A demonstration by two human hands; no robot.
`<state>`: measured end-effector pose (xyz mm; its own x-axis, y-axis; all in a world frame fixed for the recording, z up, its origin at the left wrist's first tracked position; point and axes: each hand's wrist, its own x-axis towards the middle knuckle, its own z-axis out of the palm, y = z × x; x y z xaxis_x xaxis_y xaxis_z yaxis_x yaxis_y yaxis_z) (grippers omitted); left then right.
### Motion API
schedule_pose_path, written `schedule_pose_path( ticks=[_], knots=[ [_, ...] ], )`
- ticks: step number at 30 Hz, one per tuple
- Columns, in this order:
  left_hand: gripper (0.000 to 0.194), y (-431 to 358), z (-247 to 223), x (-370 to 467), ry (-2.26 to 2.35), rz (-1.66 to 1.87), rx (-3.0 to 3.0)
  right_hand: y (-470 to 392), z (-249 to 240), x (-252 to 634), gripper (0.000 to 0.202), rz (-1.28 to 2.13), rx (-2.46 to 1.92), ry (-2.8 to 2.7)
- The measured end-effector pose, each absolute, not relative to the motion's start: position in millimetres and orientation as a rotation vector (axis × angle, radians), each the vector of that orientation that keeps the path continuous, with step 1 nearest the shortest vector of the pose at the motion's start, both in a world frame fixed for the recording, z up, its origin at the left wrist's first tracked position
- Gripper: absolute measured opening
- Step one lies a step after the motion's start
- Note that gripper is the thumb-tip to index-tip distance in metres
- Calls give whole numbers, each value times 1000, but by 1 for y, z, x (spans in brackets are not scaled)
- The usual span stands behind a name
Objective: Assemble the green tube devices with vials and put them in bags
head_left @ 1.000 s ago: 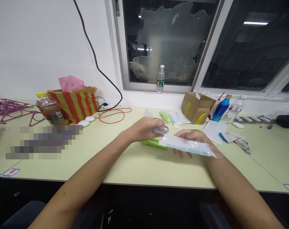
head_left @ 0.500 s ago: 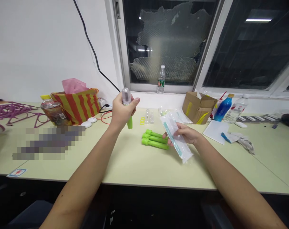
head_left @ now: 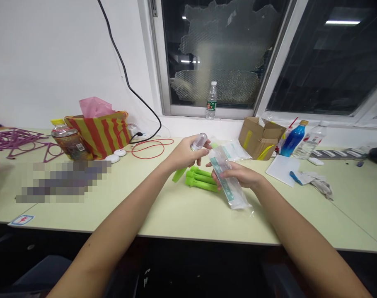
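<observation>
A green stick with a clear cap [head_left: 199,141] is gripped in my left hand [head_left: 188,154]; its green end [head_left: 178,175] points down toward the table. My right hand [head_left: 238,174] pinches a clear plastic sleeve with a teal printed strip [head_left: 227,178], tilted with its lower end toward me. The fingertips of my left hand are close to the sleeve's upper end. Several green sticks [head_left: 202,181] lie side by side on the table between my hands. Behind the sleeve is another clear packet [head_left: 236,150].
A striped bag [head_left: 104,136] and a tea bottle [head_left: 71,142] stand at left, near purple frames [head_left: 17,140]. An open cardboard box [head_left: 259,138], a blue bottle [head_left: 294,138], white paper [head_left: 283,169] and a glove [head_left: 319,184] are at right. Part of another person's hand shows at the left edge.
My left hand has moved right with the capped stick, which has tilted, and now hides the small clear caps and yellow rings. My right hand still holds the sleeve, shifted slightly left.
</observation>
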<state>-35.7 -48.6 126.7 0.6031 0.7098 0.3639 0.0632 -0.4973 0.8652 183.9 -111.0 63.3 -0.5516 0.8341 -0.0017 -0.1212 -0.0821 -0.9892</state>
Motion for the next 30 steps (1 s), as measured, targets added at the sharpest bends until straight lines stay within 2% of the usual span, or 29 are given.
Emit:
schedule_pose_path(
  ticks=[5,10,13,19,22,27,30],
  knots=[
    [39,-41,121,-41,499,715,1881,-109,63,182,36,1649,-820,-1476],
    [26,-47,118,-37,503,586,1997,-108,59,174,28,1641,-800,-1440],
    [22,-50,118,-34,484,515,2014,-109,58,167,29,1694,-785,-1400],
    [23,-49,118,-37,491,548,1941,-110,56,164,32,1721,-822,-1308],
    [27,-43,118,-39,500,696,1842,-106,55,171,33,1704,-833,-1270],
    [34,-26,134,-39,471,1345,1386,-101,50,179,33,1757,-792,-1241],
    [35,-21,156,-35,489,1564,1196,-102,47,179,31,1798,-751,-1263]
  ],
)
